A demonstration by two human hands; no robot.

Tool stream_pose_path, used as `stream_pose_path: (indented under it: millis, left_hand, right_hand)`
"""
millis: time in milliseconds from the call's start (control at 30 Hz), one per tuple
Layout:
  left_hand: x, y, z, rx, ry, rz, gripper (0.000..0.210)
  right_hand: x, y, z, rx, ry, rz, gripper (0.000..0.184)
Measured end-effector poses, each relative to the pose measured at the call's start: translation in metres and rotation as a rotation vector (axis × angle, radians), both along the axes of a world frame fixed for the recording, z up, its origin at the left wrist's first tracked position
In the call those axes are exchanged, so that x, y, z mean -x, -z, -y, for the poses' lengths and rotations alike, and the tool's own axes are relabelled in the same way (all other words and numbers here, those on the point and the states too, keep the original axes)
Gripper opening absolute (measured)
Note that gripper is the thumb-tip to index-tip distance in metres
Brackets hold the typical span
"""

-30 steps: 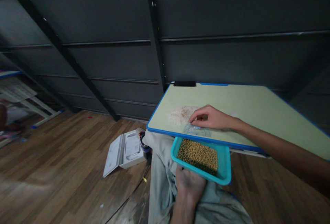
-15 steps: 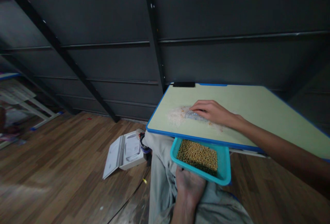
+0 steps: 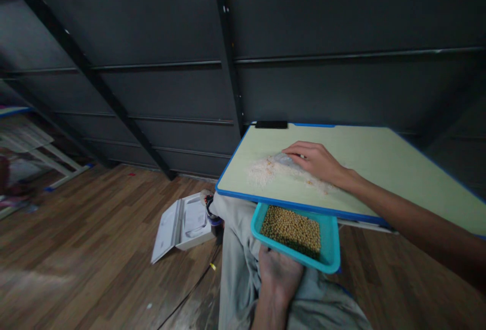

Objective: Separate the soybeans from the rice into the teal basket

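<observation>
My left hand [image 3: 281, 272] supports a turquoise tray [image 3: 329, 241] from below, its fingers partly hidden under it. Beige round beans [image 3: 290, 229] fill much of the tray, just under the near edge of the pale green tabletop [image 3: 372, 168]. Over the tabletop, my right hand [image 3: 313, 160] pinches a thin translucent plastic piece [image 3: 284, 159], whose exact kind I cannot make out. Beside and below that piece lies a spread of small white grains [image 3: 260, 172], which look like rice, with a few yellowish beans among them.
A dark panelled wall [image 3: 341, 87] rises behind the table. On the wooden floor [image 3: 114, 229] at left sit an open white box [image 3: 193, 221] and a black cable [image 3: 190, 292]. A black strip [image 3: 271, 124] lies at the table's far edge. Another table's frame [image 3: 56, 155] stands far left.
My right hand has moved slightly away from me with the plastic piece, which has swung up off the middle of the grains. My left hand and the tray have stayed in place.
</observation>
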State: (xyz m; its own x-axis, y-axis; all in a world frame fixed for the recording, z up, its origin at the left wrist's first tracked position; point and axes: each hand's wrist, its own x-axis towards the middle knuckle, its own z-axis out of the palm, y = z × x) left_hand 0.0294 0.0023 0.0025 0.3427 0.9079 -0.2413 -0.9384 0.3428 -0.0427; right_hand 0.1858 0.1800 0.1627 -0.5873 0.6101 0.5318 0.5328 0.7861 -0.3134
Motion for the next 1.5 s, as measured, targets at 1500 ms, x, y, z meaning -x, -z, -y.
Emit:
stream_pose_path:
  millis: [1500]
  left_hand:
    - [-0.006, 0.015, -0.002, -0.065, -0.066, 0.026, 0.048]
  right_hand:
    - [0.06, -0.009, -0.105, 0.594, -0.301, -0.022, 0.023]
